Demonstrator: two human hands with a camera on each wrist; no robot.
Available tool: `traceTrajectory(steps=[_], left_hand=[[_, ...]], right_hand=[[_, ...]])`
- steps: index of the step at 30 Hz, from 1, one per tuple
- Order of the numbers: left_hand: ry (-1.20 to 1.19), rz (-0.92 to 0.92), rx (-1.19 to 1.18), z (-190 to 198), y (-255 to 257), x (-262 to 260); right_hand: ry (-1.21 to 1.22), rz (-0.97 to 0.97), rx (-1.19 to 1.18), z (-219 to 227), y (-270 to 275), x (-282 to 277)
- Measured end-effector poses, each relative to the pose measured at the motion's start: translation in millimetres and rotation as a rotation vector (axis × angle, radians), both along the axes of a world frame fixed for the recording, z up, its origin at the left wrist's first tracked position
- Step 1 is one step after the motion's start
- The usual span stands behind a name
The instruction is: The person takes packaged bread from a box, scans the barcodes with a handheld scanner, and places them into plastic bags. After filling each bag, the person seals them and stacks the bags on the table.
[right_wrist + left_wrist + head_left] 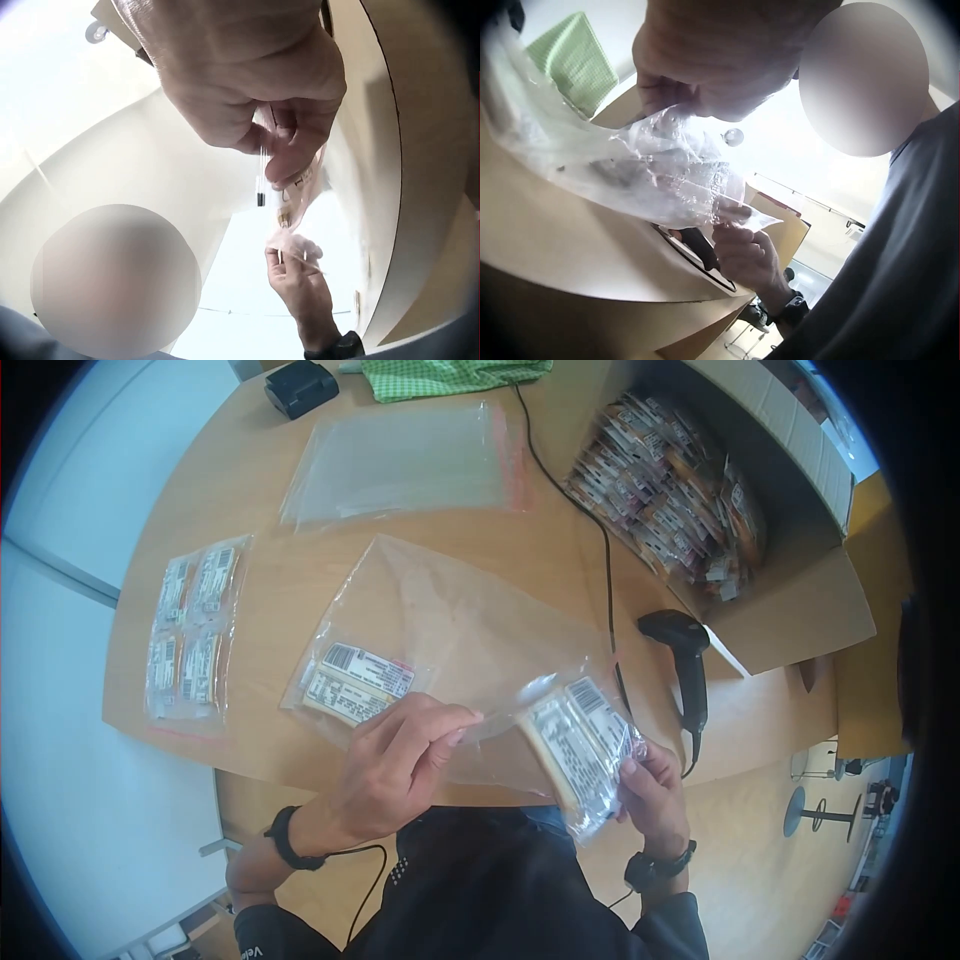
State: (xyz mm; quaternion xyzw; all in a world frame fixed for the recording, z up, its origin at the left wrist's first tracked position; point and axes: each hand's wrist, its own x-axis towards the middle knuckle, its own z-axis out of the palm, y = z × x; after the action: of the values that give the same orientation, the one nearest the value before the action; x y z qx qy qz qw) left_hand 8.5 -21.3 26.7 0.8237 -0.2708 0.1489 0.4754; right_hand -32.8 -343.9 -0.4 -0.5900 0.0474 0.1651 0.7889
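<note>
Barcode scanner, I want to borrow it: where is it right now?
In the head view, the barcode scanner lies at the right of the table, between the open cardboard box and the right hand.

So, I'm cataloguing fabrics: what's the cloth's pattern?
Cloth: green and white checks, best in the head view.

A dark top [470,890] with pale lettering [251,953] on the left sleeve [285,933] is worn with black wristbands [287,839] trailing thin cables [383,872].

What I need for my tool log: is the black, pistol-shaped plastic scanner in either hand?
No, the scanner lies on the tan tabletop, apart from the left hand and right hand.
</note>
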Motion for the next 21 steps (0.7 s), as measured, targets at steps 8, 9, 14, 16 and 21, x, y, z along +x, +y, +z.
traceTrajectory(steps=[8, 9, 14, 16, 21], left_hand=[[-0.189, -0.071, 0.051, 1.2, -7.0, -3.0], [-0.187, -0.076, 0.052, -1.2, -7.6, -4.9], [-0.255, -0.173, 0.193, 5.0, -11.0, -14.8], [-0.245, -0.198, 0.211, 3.3, -10.8, -18.5], [-0.260, -0.269, 0.186, -5.8, -7.7, -24.9]], right_hand=[[0.369, 0.162, 0.335, 8.3, 13.9, 10.2], [0.376, 0.169, 0.282, 10.7, 23.1, 12.3], [0.286, 0.399, 0.071, 24.7, 56.1, 32.9], [0.248, 0.458, 0.005, 29.7, 65.1, 43.0], [-0.044, 0.525, -0.282, 31.9, 83.1, 72.3]])
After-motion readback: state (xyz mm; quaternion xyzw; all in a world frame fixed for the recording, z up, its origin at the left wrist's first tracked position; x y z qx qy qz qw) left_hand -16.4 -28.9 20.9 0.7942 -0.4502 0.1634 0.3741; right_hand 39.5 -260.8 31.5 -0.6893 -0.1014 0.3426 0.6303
